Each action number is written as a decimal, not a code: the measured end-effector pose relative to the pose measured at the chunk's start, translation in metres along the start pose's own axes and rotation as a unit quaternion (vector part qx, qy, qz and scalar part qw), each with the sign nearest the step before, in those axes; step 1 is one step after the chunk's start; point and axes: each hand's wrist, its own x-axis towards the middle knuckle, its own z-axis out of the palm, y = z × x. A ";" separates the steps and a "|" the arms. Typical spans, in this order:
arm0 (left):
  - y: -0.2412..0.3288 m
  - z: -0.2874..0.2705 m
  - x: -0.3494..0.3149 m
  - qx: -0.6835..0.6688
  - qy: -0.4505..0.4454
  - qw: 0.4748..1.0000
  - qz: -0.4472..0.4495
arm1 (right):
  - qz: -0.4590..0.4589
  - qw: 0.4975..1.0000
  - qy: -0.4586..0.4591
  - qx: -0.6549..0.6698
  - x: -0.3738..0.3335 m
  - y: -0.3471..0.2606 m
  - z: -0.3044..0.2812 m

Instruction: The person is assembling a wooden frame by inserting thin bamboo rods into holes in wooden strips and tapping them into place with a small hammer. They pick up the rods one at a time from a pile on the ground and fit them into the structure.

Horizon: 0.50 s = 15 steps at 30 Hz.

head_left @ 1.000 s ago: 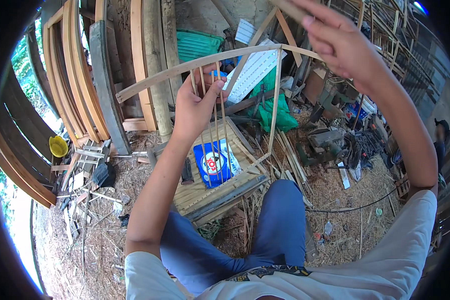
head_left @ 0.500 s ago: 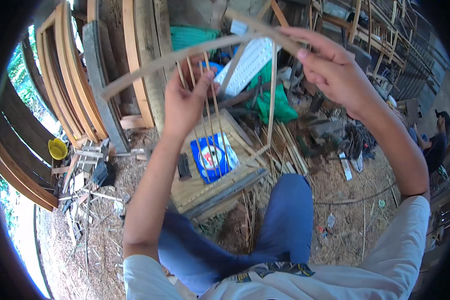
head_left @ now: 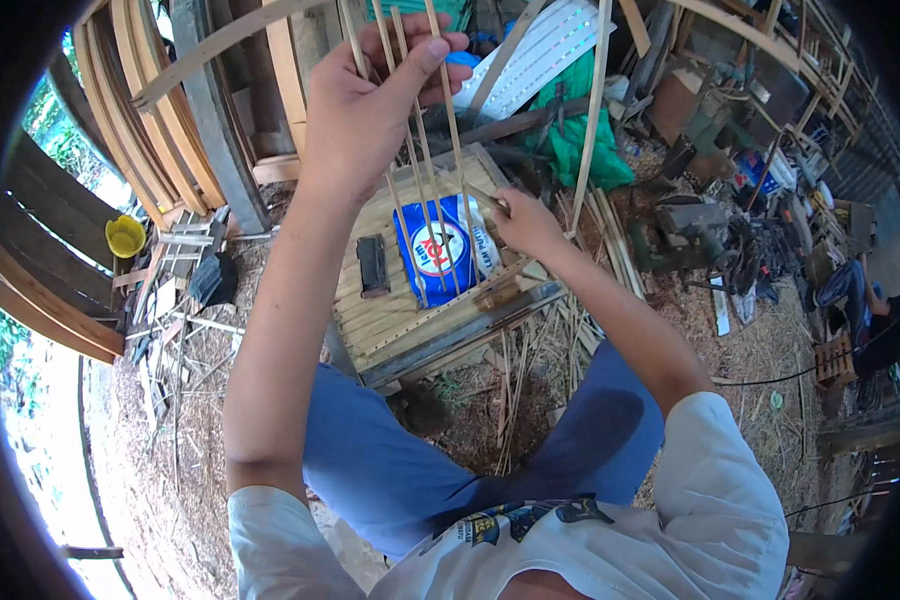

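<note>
My left hand (head_left: 360,125) is raised at the upper middle, its fingers closed around several thin wooden rods (head_left: 425,150). These rods run down to a wooden strip with small holes (head_left: 440,312), part of a light frame that also has a flat top strip (head_left: 225,48) and an upright side strip (head_left: 592,110). Lower and to the right, my right hand (head_left: 528,225) is closed on a short wooden stick (head_left: 487,199), whose end points toward the rods. Behind the rods, a blue and white plastic packet (head_left: 432,250) lies on a low wooden worktable (head_left: 365,345).
A dark block (head_left: 372,266) rests on the worktable beside the packet. Loose sticks (head_left: 615,240) lie at the table's right. Green plastic (head_left: 585,145) and a white perforated panel (head_left: 530,60) are behind. A yellow bowl (head_left: 125,237) stands far left; a person (head_left: 880,325) sits far right.
My right hand has come down from the upper right to beside the packet, with the stick in it. My left hand and the frame have moved up in the view.
</note>
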 end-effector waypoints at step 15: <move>0.002 0.018 0.002 0.064 0.094 0.992 -0.044 | -0.222 0.911 -0.084 0.336 -0.054 -0.050 0.012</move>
